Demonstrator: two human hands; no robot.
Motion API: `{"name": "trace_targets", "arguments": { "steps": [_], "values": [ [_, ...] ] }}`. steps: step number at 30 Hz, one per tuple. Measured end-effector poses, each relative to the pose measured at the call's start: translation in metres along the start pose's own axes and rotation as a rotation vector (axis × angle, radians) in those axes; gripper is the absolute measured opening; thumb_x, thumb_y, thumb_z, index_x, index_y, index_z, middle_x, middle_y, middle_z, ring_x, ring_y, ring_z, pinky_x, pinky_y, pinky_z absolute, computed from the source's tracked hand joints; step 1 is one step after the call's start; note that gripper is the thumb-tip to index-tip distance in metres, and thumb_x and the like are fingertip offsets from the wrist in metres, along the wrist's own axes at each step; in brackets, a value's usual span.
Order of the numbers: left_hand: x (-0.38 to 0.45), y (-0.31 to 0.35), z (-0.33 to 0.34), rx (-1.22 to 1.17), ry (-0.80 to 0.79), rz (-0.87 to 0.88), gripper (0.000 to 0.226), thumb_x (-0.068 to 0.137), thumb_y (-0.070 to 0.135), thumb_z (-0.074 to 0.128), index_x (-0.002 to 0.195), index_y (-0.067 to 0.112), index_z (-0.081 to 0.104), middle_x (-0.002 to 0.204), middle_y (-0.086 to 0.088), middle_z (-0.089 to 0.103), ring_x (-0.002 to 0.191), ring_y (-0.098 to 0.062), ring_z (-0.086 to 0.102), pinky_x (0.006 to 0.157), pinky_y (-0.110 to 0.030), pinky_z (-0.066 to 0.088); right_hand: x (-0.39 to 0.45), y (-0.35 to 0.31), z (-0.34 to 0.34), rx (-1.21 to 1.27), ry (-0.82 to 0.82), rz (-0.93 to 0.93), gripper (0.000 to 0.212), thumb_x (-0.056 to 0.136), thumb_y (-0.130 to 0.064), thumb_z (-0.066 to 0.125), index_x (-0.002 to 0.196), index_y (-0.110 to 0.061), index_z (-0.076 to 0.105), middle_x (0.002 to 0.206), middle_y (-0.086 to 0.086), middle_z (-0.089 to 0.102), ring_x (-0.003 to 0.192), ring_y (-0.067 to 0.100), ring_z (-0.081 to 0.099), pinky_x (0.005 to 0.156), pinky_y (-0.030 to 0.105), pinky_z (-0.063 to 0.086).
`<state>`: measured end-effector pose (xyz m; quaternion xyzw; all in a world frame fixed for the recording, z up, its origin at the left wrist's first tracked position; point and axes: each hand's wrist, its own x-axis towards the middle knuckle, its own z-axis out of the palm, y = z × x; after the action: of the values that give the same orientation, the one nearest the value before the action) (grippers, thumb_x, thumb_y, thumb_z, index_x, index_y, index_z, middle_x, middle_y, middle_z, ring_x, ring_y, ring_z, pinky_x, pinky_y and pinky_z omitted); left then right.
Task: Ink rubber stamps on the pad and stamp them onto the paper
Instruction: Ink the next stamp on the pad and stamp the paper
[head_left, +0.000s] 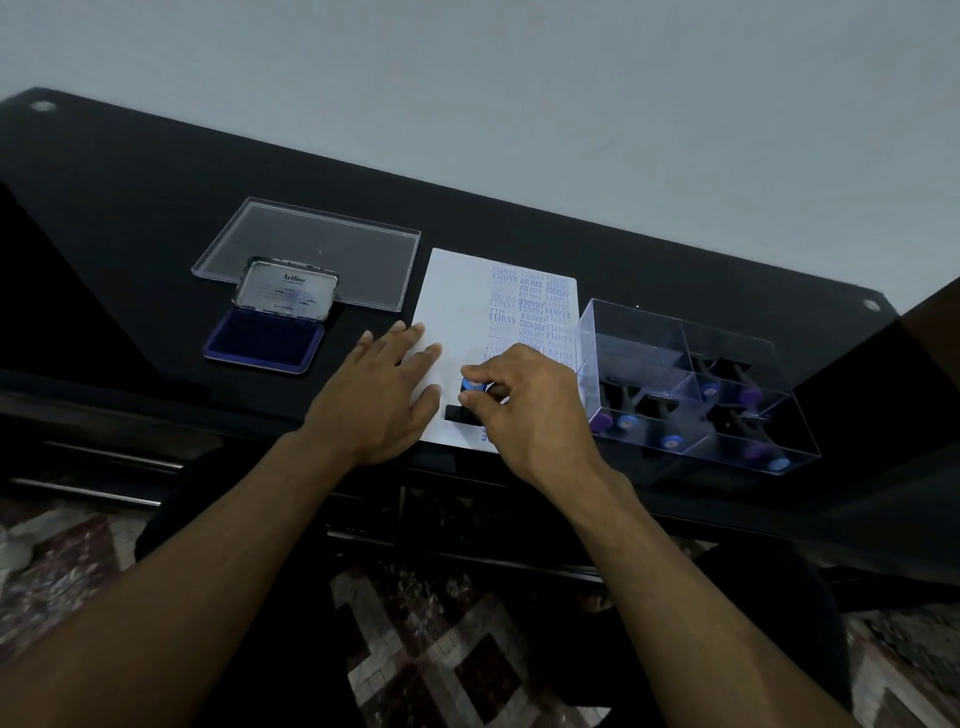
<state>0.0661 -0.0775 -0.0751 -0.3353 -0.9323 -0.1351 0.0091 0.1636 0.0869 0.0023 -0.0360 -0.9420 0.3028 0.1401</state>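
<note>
Right hand pinches the stamp by its knob, base on the paper at 6 o'clock. Left hand lies flat, pinning the sheet. Stamp looks light and rigid; grip the knob.

We read "Artline" on the open metal ink-pad lid; white paper sheet shows blue "SAMPLE", "AIR MAIL", "FRAGILE", "AMENDED" stamps.

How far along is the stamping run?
Done: the right half of the paper already carries columns of blue impressions such as SAMPLE and AIR MAIL. In hand: the right hand presses a rubber stamp near the sheet's near edge while the left hand holds the sheet flat. Left: the paper's left half is blank; more stamps sit in the clear organizer box; the ink pad lies open.
</note>
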Motion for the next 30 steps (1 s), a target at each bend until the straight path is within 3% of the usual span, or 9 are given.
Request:
{"name": "trace_targets", "arguments": {
  "steps": [7, 24, 30],
  "values": [
    [-0.0003, -0.0010, 0.0019, 0.002, 0.009, 0.008, 0.073, 0.095, 0.056, 0.014, 0.155, 0.019, 0.035, 0.165, -0.008, 0.026, 0.154, -0.025, 0.017, 0.125, -0.048, 0.015, -0.0004, 0.0021, 0.0042, 0.014, 0.009, -0.013, 0.022, 0.083, -0.014, 0.077, 0.105, -0.013, 0.077, 0.096, 0.005, 0.070, 0.084, 0.020, 0.066, 0.084, 0.039, 0.055],
    [0.0004, -0.0002, 0.0013, -0.006, 0.008, 0.001, 0.076, 0.092, 0.058, 0.012, 0.155, 0.021, 0.034, 0.166, -0.006, 0.023, 0.155, -0.023, 0.014, 0.125, -0.047, 0.012, 0.0000, 0.0024, 0.0058, -0.009, -0.010, -0.020, 0.016, 0.082, -0.017, 0.078, 0.098, -0.015, 0.078, 0.091, -0.002, 0.066, 0.076, 0.011, 0.061, 0.077, 0.024, 0.050],
    [0.0008, -0.0020, 0.0034, 0.000, 0.012, 0.002, 0.075, 0.093, 0.057, 0.013, 0.155, 0.021, 0.034, 0.166, -0.006, 0.024, 0.155, -0.023, 0.015, 0.125, -0.047, 0.012, 0.0026, 0.0032, 0.0060, -0.001, -0.014, -0.018, 0.013, 0.079, -0.014, 0.080, 0.091, -0.014, 0.077, 0.086, -0.001, 0.066, 0.075, 0.013, 0.062, 0.075, 0.029, 0.052]
  ]
}}
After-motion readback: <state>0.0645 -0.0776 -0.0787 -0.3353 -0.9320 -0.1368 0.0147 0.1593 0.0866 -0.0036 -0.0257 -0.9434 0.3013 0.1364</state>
